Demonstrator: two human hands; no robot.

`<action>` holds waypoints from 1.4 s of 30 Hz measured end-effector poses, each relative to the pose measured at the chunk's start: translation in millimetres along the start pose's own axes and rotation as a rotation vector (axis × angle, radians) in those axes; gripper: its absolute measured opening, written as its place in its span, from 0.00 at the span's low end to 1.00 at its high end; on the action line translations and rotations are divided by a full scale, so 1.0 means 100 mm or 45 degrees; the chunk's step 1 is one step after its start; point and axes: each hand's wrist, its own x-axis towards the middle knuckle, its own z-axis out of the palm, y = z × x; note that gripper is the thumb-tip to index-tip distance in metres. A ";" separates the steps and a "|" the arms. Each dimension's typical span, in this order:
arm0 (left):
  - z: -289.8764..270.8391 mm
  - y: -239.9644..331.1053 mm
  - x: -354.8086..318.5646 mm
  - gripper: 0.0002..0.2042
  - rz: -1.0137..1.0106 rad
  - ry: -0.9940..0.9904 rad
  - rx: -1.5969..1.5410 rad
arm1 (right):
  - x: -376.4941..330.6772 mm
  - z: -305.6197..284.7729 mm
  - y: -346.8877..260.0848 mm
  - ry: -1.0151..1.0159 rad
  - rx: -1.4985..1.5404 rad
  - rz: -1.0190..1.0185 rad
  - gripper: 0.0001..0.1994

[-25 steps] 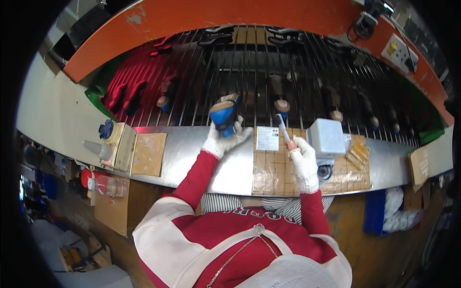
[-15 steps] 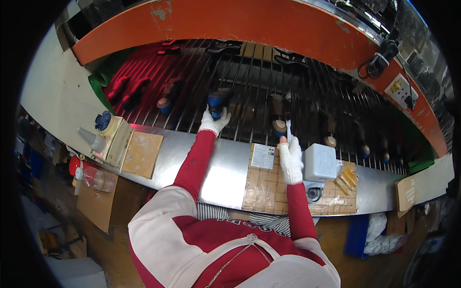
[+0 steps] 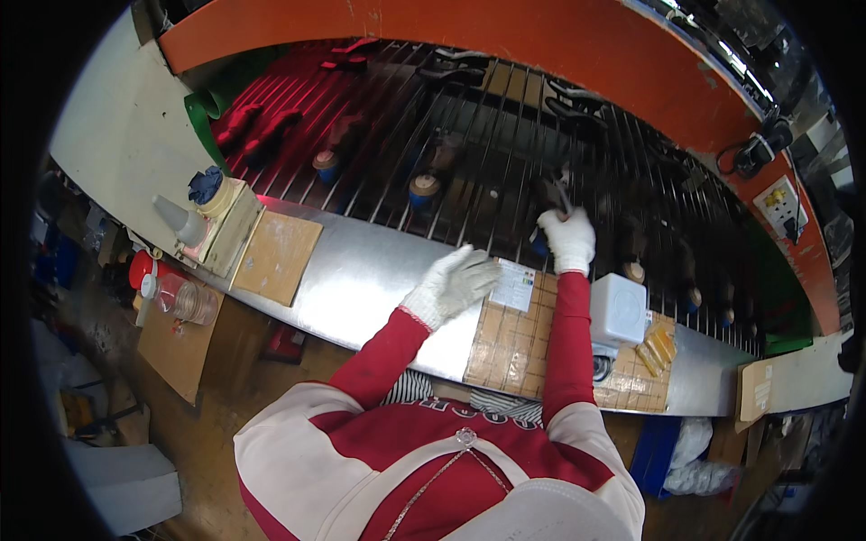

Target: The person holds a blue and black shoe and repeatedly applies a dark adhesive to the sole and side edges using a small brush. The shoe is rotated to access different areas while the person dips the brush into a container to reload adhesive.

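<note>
My left hand (image 3: 454, 281), in a white knit glove, is held over the metal ledge with its fingers stretched out and nothing in it. My gloved right hand (image 3: 570, 242) reaches over the rack bars, fingers curled round a slim light-coloured tool (image 3: 565, 197), blurred by motion. Beside those fingers lies a dark shoe upper on a blue last (image 3: 538, 242), mostly covered by the hand. Left of it, another shoe upper on a blue last (image 3: 424, 187) rests on the bars, sole end toward me. A third lasted shoe (image 3: 326, 162) lies further left.
An orange beam (image 3: 469, 22) arches over the rack, whose left part glows red. A white plastic container (image 3: 619, 309) stands on the cardboard-covered ledge (image 3: 510, 347) near my right forearm. At left are a wooden box (image 3: 230, 230), a brown board (image 3: 278, 257) and a clear jar (image 3: 185, 300).
My left hand has let go of the blue-lasted shoe on the rack and drawn back to the right over the ledge. My right hand has moved farther over the bars, onto the shoe there.
</note>
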 end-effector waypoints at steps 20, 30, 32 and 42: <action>0.00 -0.63 -0.68 0.35 0.639 -0.455 0.535 | -2.58 -1.75 1.53 0.129 -0.099 -0.010 0.06; 0.20 -0.15 -0.27 0.27 0.577 -0.472 0.749 | -2.41 -1.69 1.70 0.276 -0.714 -0.147 0.06; 0.15 -0.14 -0.28 0.26 0.608 -0.478 0.742 | -2.38 -1.71 1.66 0.252 -0.765 -0.208 0.06; 0.12 -0.32 -0.21 0.20 1.210 -0.584 0.713 | -2.43 -1.79 1.85 -0.071 -0.050 0.254 0.13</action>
